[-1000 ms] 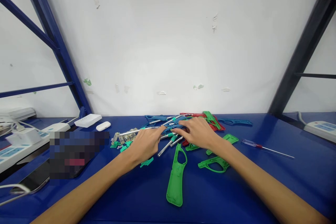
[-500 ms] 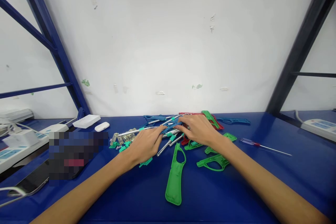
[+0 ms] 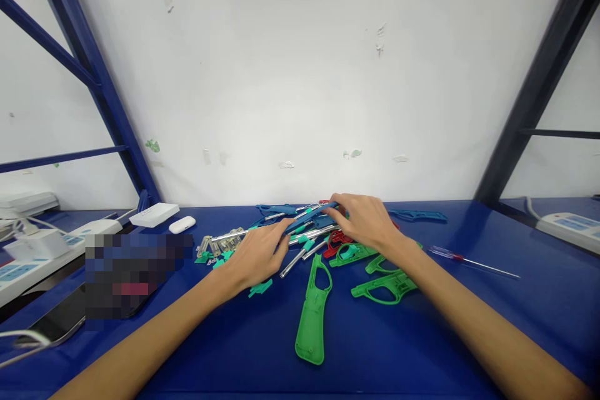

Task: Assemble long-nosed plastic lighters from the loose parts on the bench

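Observation:
Between my two hands is a blue plastic lighter casing (image 3: 312,217), raised over a heap of parts. My left hand (image 3: 262,250) pinches its left end, and my right hand (image 3: 368,219) grips the other end with thumb and fingers. Beneath it lie several shiny metal tubes (image 3: 294,262) with teal clips on them. Clear plastic pieces (image 3: 206,245) and loose teal parts (image 3: 260,289) are by my left hand. A green half casing (image 3: 311,328) lies nearest me, its hollow side up. More green casings (image 3: 387,288) and a red one (image 3: 336,240) sit under my right forearm and hand.
A screwdriver (image 3: 473,264) with a clear handle lies to the right. On the left are a white earbud case (image 3: 182,225), a white box (image 3: 155,215), a phone (image 3: 59,317) and a power strip (image 3: 96,231). Another blue casing (image 3: 417,215) rests near the wall.
My right hand has risen slightly and shifted right, lifting its end of the blue casing. The casing now stands more tilted over the heap. My left hand has barely moved.

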`<state>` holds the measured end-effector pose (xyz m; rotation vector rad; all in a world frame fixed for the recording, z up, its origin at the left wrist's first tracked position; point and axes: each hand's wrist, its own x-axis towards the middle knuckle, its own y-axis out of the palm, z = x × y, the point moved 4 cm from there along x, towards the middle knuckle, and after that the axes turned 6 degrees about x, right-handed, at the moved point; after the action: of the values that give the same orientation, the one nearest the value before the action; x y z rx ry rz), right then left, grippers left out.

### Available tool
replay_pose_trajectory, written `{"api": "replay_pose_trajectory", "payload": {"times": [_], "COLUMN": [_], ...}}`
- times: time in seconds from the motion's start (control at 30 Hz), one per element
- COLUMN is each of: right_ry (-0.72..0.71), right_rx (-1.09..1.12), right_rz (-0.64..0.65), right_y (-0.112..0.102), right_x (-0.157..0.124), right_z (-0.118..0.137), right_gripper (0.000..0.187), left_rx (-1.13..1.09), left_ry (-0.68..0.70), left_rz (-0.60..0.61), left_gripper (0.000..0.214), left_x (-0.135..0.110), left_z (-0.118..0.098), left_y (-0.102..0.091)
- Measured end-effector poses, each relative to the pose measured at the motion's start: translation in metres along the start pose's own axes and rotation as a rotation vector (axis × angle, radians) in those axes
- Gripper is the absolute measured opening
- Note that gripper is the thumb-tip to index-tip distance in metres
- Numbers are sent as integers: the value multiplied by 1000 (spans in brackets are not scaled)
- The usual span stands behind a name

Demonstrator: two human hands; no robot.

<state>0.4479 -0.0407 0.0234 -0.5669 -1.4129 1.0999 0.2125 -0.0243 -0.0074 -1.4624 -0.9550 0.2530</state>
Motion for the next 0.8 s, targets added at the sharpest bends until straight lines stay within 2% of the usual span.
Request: {"api": "replay_pose_trajectory", "payload": {"times": [0.17, 0.3, 0.43, 0.57, 0.8], "right_ry": [102, 159, 153, 131, 189], "right_rx": [-29, -28, 13, 102, 455], "right_rz": [-45, -76, -90, -106, -77], "right_y": [-4, -6, -5, -6, 0], "right_x": [2, 3, 2, 1, 1], "right_z": [-9, -15, -12, -7, -11], "right_gripper": [28, 28, 27, 27, 27], "left_rx": [-128, -324, -627, -903, -1159], "left_ry": [-111, -225, -271, -292, -323], "left_rz": [-76, -134, -57, 57, 127], "left_gripper": [48, 37, 33, 35, 36], "left_x": [-1, 1, 6, 7, 4], "left_z": [3, 11, 16, 11, 5], "left_y": [-6, -6, 1, 4, 3]}}
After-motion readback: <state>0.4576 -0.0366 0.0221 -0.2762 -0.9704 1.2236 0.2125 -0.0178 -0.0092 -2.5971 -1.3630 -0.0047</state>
